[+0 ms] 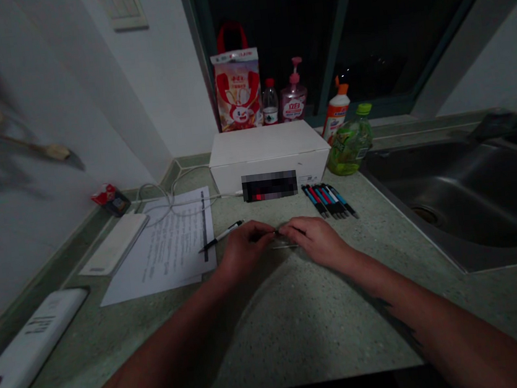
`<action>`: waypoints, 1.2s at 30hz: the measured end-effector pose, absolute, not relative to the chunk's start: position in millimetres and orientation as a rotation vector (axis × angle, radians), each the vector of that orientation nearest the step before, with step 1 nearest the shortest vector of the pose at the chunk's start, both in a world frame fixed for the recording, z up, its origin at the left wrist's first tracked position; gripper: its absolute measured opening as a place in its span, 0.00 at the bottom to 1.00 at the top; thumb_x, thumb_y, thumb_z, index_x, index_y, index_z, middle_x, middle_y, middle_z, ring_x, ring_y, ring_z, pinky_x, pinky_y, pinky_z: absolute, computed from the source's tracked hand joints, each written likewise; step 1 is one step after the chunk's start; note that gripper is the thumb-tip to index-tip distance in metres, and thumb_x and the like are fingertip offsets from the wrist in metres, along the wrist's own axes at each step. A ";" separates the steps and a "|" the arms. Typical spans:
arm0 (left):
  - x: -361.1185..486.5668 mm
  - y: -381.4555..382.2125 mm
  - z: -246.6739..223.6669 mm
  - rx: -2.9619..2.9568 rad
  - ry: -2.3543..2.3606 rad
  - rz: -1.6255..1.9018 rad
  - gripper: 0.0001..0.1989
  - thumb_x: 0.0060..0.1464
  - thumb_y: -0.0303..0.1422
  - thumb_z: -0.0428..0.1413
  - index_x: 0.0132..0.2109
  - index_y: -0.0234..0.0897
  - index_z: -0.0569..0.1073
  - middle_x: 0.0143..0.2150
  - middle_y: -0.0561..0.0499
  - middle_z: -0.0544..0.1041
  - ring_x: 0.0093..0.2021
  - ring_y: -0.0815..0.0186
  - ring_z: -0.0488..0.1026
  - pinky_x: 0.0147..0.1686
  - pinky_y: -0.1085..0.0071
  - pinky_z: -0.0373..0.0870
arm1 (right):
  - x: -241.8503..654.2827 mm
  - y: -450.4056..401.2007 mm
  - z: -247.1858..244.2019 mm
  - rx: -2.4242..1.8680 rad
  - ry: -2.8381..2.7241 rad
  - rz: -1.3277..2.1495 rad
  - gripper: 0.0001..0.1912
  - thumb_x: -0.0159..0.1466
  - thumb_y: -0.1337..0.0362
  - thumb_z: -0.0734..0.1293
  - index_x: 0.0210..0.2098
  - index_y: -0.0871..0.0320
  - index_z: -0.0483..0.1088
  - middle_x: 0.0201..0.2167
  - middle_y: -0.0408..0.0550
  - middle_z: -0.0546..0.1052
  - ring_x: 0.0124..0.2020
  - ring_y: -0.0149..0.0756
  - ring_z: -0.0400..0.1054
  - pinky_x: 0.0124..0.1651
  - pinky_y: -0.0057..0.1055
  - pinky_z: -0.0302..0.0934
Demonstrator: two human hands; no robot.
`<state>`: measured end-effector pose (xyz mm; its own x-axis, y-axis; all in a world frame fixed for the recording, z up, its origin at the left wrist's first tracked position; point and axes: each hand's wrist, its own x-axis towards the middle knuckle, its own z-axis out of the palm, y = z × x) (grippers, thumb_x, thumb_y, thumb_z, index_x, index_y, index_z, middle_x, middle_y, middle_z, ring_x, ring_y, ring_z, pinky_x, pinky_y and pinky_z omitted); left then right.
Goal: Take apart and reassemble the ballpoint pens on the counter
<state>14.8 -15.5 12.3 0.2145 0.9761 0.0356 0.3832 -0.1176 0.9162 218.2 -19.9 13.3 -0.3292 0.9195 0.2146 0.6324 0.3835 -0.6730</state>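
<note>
My left hand (246, 245) and my right hand (317, 237) meet over the middle of the green speckled counter (301, 320). The fingertips of both are pinched round something small and dark, too small to make out. Just under the fingers lies a thin clear item (284, 245), mostly hidden by the hands. A black and white pen (221, 236) lies to the left of my left hand, partly on a printed sheet (171, 247). Beyond my right hand several pens (329, 201) lie side by side, in black, red, blue and white.
Behind the hands stands a white box (267, 146), with a bag (238, 90) and bottles behind it. A green bottle (351, 146) is beside the metal sink (473, 194) on the right. White devices and cables lie at left.
</note>
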 end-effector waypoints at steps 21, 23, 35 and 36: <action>12.0 -13.5 8.7 1.609 1.316 0.998 0.02 0.55 0.32 0.62 0.36 0.40 0.80 0.36 0.51 0.85 0.38 0.62 0.81 0.43 0.66 0.77 | 218.4 -21.8 10.9 -1.344 -1.964 0.649 0.06 0.68 0.63 0.69 0.44 0.55 0.75 0.33 0.44 0.80 0.33 0.36 0.72 0.36 0.31 0.60; 11.9 -13.4 9.3 1.617 1.320 0.990 0.02 0.55 0.31 0.62 0.37 0.39 0.80 0.36 0.51 0.85 0.38 0.62 0.81 0.43 0.66 0.77 | 218.3 -22.1 12.6 -1.350 -2.004 0.647 0.08 0.72 0.62 0.65 0.39 0.55 0.75 0.32 0.45 0.80 0.33 0.36 0.72 0.37 0.32 0.60; 12.0 -12.2 8.0 1.652 1.322 0.983 0.03 0.55 0.32 0.61 0.36 0.40 0.80 0.36 0.51 0.85 0.37 0.62 0.82 0.42 0.66 0.78 | 217.8 -22.8 15.1 -1.388 -2.014 0.666 0.05 0.72 0.62 0.67 0.41 0.55 0.75 0.34 0.45 0.81 0.35 0.36 0.73 0.38 0.32 0.60; 12.4 -12.4 8.3 1.644 1.325 0.984 0.03 0.55 0.32 0.61 0.36 0.39 0.80 0.36 0.51 0.85 0.37 0.62 0.82 0.43 0.65 0.78 | 217.6 -23.1 14.9 -1.396 -2.000 0.669 0.04 0.70 0.63 0.69 0.43 0.55 0.75 0.35 0.45 0.81 0.35 0.36 0.73 0.38 0.32 0.61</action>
